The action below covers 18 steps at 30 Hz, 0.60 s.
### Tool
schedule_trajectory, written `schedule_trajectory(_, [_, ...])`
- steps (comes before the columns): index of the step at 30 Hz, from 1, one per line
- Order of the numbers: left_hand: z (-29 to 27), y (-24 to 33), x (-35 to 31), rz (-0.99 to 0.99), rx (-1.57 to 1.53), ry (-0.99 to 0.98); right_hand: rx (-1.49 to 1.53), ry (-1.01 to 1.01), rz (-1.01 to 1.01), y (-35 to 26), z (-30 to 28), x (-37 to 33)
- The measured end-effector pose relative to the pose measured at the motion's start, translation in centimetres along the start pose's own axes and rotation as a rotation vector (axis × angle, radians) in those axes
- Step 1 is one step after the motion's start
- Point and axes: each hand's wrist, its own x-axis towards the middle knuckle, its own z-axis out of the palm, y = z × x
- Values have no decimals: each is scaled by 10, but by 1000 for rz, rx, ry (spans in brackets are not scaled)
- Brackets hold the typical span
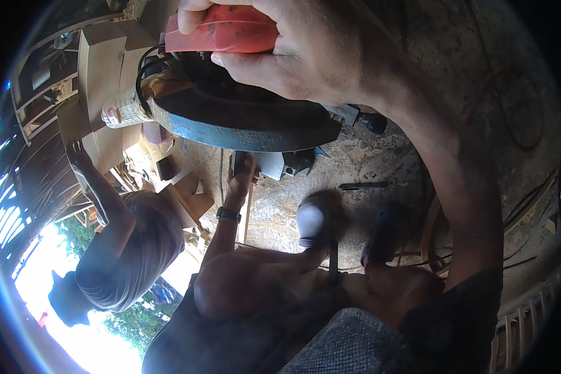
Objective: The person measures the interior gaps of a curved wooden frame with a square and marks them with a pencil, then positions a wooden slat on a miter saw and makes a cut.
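My right hand (pixel 318 56) reaches up from the right and is wrapped round the red handle (pixel 230 31) of a chop saw. The saw's curved guard (pixel 243 132), worn blue along its rim, hangs over the floor in front of me. Below the guard my left hand (pixel 238 185), with a dark watch on the wrist, is closed on a thin wooden strip (pixel 247 215). The strip runs from near the saw toward me. Beside that hand a pale metal part (pixel 271 165) of the saw shows. The guard hides the blade and the strip's far end.
At the left another person in a grey shirt (pixel 146 234) and hat stretches a hand (pixel 78 156) to large wooden boards (pixel 100 75). Wood offcuts (pixel 190 199) lie near them. A dark narrow tool (pixel 363 186) rests on the stained floor, with cables at the right. My bent knees are close below.
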Motion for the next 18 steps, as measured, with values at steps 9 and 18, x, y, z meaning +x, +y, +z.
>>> schedule_trajectory(9, [-3,-9,8,-75,-13,-9,-21,-188,191,-28,-2,52])
schedule_trajectory(18, [2,-21,-7,32,35,47,-1263,-728,-191,-18,98,205])
